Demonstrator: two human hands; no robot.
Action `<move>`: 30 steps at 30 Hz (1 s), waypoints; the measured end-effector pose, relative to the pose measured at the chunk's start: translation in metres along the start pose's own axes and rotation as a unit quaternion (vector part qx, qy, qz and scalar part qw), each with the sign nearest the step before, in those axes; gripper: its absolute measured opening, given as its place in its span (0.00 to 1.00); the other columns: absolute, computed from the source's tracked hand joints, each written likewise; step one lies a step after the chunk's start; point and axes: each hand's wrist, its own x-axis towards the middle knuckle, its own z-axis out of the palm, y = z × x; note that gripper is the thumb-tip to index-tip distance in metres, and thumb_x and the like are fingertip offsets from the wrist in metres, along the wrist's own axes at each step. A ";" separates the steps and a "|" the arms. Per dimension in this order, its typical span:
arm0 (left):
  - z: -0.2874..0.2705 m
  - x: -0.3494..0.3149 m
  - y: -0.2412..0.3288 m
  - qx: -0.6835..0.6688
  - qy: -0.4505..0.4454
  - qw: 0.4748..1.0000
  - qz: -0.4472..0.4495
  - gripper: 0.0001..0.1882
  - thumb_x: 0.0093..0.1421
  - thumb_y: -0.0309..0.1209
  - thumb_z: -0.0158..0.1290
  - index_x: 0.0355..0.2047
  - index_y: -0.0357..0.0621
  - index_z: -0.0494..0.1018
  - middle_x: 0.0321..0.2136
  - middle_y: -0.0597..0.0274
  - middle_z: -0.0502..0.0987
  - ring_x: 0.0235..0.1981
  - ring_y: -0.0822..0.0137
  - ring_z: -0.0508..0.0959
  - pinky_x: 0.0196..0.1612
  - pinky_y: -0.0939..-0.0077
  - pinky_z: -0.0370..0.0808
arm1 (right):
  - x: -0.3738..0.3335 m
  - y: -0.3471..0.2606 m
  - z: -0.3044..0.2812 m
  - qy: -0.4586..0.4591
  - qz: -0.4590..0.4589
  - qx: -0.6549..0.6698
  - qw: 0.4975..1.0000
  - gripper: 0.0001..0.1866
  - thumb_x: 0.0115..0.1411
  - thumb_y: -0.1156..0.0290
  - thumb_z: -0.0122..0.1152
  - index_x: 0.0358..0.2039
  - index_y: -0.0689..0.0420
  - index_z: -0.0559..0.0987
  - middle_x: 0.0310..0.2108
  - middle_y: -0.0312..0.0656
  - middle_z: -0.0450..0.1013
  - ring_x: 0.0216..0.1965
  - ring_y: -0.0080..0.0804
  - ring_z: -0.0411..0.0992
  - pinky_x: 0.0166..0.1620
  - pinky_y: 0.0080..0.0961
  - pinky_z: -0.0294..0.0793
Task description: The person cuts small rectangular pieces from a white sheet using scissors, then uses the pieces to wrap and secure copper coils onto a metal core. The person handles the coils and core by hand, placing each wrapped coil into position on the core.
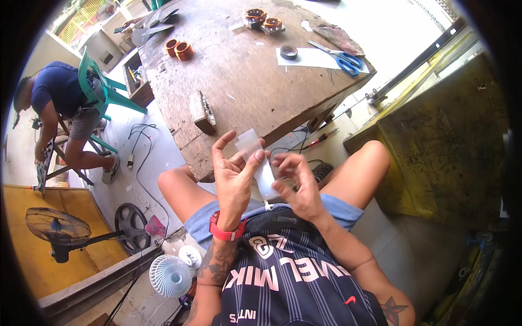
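My left hand (236, 171) pinches a strip of translucent white plastic-like sheet (264, 176) between thumb and fingers, above my lap. The strip's upper end looks layered or folded, and its lower end points toward my waist. My right hand (300, 185) is at the strip's right edge, fingers loosely curled and apart; its thumb is close to the lower end, and whether it touches cannot be told. Beyond my hands, on the wooden table (261, 92), a laminated metal core (202, 112) stands near the front left edge.
On the table are copper coils (184, 51), wound stators (255, 17), black tape (289, 52) on white paper, blue-handled scissors (347, 61) and fan blades (157, 26). A person (65, 98) works at left. Fans (171, 276) and cables (140, 168) are on the floor.
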 end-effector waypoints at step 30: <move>-0.008 -0.027 -0.010 0.010 -0.031 0.997 -0.065 0.13 0.78 0.35 0.50 0.50 0.36 0.65 0.37 0.49 0.85 0.35 0.71 0.85 0.35 0.81 0.81 | 0.052 -0.035 0.002 -0.060 0.178 0.074 0.980 0.12 0.71 0.68 0.66 0.48 0.65 0.82 0.36 0.36 0.80 0.29 0.18 0.76 0.34 0.19 0.79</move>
